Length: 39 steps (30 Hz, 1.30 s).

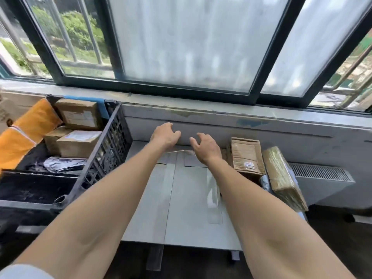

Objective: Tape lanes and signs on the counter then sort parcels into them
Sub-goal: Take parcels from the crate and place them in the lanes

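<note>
Two bare forearms reach forward from the lower corners over a grey counter (191, 218). On the counter's surface a left tape strip (168, 182) and a glossy right tape strip (213, 198), both clear, run from the near edge toward the far edge, leaving an open lane between them. The left tape strip hangs a little over the near edge.

At the far edge a short cross strip (179, 151) of clear tape lies between the wrists. The left hand (166, 135) hovers above it, fingers loosely curled downward. The right hand (206, 147) is just beside it, fingers spread and bent like a claw. Neither hand visibly holds anything.

A black plastic crate (104, 150) borders the counter on the left, holding cardboard parcels (78, 113) and orange padded mailers (30, 125). On the right edge stand a worn cardboard box (246, 156) and a tape-wrapped parcel (281, 178).

Beyond the hands rises a grey wall (221, 125), then a dark-framed window (181, 37).
</note>
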Available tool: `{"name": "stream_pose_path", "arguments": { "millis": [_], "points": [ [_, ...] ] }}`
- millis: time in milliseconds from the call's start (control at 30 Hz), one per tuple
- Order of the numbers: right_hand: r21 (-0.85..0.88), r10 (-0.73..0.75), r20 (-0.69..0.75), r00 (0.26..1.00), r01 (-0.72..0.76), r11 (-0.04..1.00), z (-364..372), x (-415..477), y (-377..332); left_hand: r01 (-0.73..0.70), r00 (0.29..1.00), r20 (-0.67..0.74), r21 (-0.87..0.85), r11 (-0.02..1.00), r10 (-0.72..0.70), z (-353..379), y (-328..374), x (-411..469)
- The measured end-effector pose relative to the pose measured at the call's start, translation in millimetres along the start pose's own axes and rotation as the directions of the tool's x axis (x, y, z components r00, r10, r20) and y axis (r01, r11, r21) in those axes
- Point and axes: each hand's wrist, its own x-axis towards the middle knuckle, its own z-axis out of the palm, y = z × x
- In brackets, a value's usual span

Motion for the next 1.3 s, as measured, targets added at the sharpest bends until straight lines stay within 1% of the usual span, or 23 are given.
{"name": "stream_pose_path", "arguments": {
  "millis": [167, 233, 300, 367, 433, 533, 667, 833, 967, 1033, 1167, 1233, 1300],
  "points": [
    [-0.003, -0.079, 0.037, 0.996, 0.079, 0.997, 22, 19, -79, 0.006, 0.995, -0.095, -0.031, 1.000, -0.009, -75, -50, 13],
    [-0.030, -0.142, 0.078, 0.987, 0.145, 0.989, 42, 28, -138, 0.044, 0.983, -0.175, -0.042, 0.998, -0.051, -124, -91, 20],
    [-0.022, -0.152, 0.065, 0.986, 0.154, 0.988, 43, 36, -149, 0.040, 0.982, -0.183, -0.035, 0.999, -0.045, -137, -96, 23],
    [-0.029, -0.193, 0.082, 0.978, 0.196, 0.980, 59, 41, -183, 0.052, 0.974, -0.216, -0.052, 0.997, -0.062, -165, -124, 24],
    [-0.022, -0.255, 0.110, 0.961, 0.259, 0.966, 82, 45, -228, 0.103, 0.963, -0.243, -0.080, 0.992, -0.119, -199, -164, 27],
    [-0.020, -0.323, 0.145, 0.935, 0.330, 0.944, 111, 47, -276, 0.192, 0.941, -0.266, -0.089, 0.977, -0.209, -234, -218, 29],
    [-0.028, -0.356, 0.223, 0.908, 0.371, 0.928, 147, 44, -310, 0.304, 0.908, -0.252, -0.150, 0.941, -0.334, -255, -279, 25],
    [0.003, -0.368, 0.300, 0.880, 0.385, 0.923, 184, 48, -331, 0.404, 0.866, -0.230, -0.202, 0.892, -0.444, -253, -332, 24],
    [-0.040, -0.343, 0.375, 0.861, 0.384, 0.922, 210, 61, -341, 0.457, 0.853, -0.175, -0.203, 0.866, -0.492, -238, -353, 34],
    [-0.060, -0.274, 0.414, 0.868, 0.327, 0.943, 223, 70, -344, 0.478, 0.845, -0.148, -0.224, 0.849, -0.514, -227, -359, 44],
    [-0.088, -0.115, 0.473, 0.874, 0.177, 0.980, 251, 83, -342, 0.525, 0.830, -0.099, -0.193, 0.829, -0.548, -209, -366, 64],
    [-0.119, -0.066, 0.508, 0.859, 0.146, 0.982, 262, 90, -336, 0.540, 0.820, -0.086, -0.210, 0.815, -0.566, -202, -366, 77],
    [-0.140, -0.040, 0.534, 0.844, 0.135, 0.981, 272, 97, -331, 0.548, 0.808, -0.062, -0.282, 0.787, -0.585, -195, -364, 88]
  ]
}}
